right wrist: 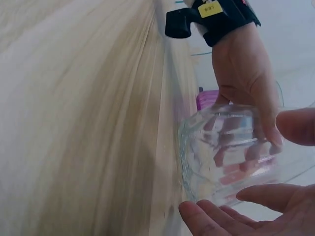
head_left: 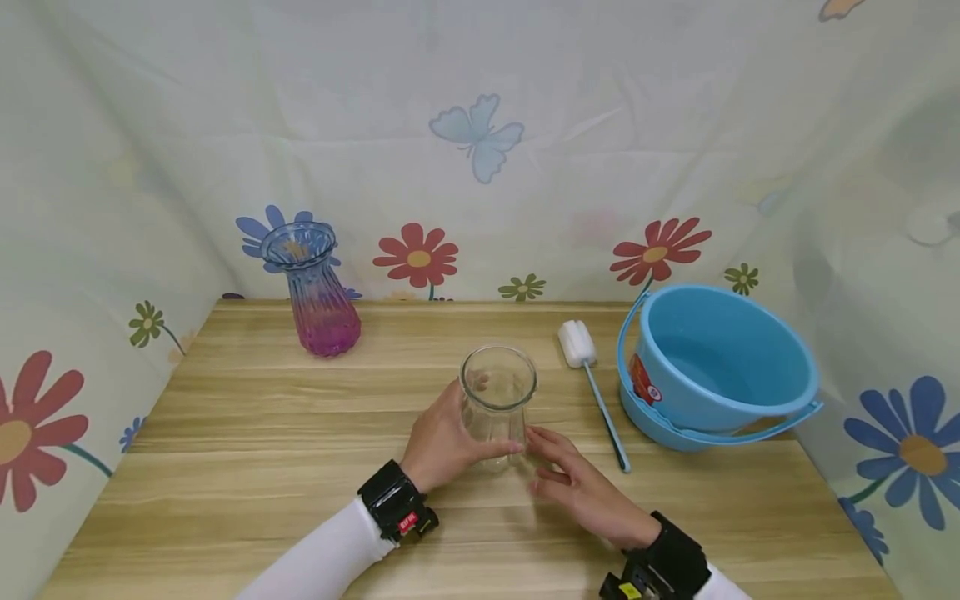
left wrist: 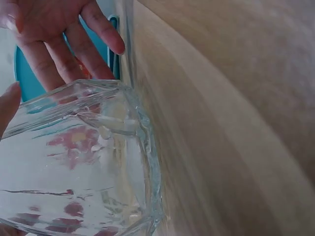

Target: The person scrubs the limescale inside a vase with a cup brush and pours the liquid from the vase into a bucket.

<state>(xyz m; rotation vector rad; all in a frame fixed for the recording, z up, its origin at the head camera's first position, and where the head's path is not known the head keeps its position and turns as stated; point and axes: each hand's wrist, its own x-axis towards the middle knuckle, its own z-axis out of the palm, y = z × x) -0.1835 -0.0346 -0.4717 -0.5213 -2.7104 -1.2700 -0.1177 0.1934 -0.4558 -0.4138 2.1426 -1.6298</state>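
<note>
A clear glass vase with a round rim stands upright in front of me, its thick base close to the tabletop. My left hand grips it from the left, thumb across the near side and fingers around the far side. On the right, my right hand is beside the lower part of the vase, its fingers loosely extended and fingertips at the glass. In the right wrist view the left hand's fingers show through the vase. Whether the right fingertips touch the glass I cannot tell.
Behind on the left stands a ribbed blue-to-purple glass vase. A bottle brush with a white sponge head lies to the right. Beyond it is a light blue bucket with its handle down. A flowered curtain surrounds the wooden table.
</note>
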